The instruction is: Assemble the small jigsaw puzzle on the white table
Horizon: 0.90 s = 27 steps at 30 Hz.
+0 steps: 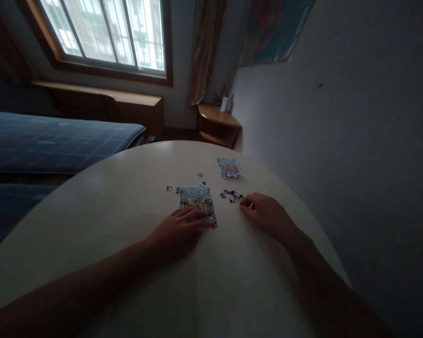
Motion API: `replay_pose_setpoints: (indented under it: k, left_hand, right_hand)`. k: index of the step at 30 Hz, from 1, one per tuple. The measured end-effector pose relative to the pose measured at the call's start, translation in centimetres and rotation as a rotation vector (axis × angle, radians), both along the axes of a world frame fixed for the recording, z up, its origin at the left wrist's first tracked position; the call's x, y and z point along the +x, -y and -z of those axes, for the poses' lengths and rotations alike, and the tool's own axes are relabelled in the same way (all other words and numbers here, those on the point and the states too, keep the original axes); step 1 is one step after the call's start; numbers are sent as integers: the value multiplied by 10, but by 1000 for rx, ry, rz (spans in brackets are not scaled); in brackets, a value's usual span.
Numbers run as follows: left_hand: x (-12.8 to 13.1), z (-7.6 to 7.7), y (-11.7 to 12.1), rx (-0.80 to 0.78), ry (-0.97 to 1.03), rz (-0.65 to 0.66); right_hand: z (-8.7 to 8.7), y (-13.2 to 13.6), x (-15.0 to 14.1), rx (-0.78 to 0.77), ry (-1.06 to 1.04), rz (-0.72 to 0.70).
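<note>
A small, colourful jigsaw puzzle [197, 195] with lettering along its top lies flat on the white round table [137, 188]. My left hand [183, 228] rests with outstretched fingers over its lower part and hides some of it. To the right of the puzzle is a small heap of loose puzzle pieces [231, 195]. My right hand [266, 211] is at the heap's right edge, thumb and fingers pinched together. A small pale bit shows between them and looks like a puzzle piece. A few single pieces [200, 174] lie above and to the left of the puzzle.
A printed packet or picture sheet [229, 168] lies behind the loose pieces. Past the table stand a bed with a blue plaid mattress [63, 145] and a wooden corner shelf [218, 116]. A pale wall [338, 141] runs along the right side, close to the table.
</note>
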<state>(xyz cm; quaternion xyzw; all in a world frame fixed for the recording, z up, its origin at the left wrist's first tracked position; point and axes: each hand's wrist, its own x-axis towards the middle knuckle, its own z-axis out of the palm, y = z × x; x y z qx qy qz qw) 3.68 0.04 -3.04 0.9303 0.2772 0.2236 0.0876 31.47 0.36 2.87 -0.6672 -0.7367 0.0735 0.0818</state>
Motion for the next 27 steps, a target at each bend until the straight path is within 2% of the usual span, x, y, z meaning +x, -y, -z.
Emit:
replay_pose_setpoints:
  k: [6,10,14,18,22,27]
  left_hand:
    - [-2,2,-1,-4,19,22]
    - [-2,3,-1,3,38,24]
    - [-2,3,0,5,33,27]
    - [-2,3,-1,15,25,34]
    - [-2,3,0,27,40,26]
    - [0,1,0,32,57,42]
  right_hand:
    - [11,-5,1,20,-70,28]
    - [16,-6,-3,38,-100,-54]
    - [15,-6,-4,29,-100,-112]
    - [14,-9,0,67,-101,-42]
    - [24,-20,11,108,-98,71]
    - [42,-31,17,199,-104,21]
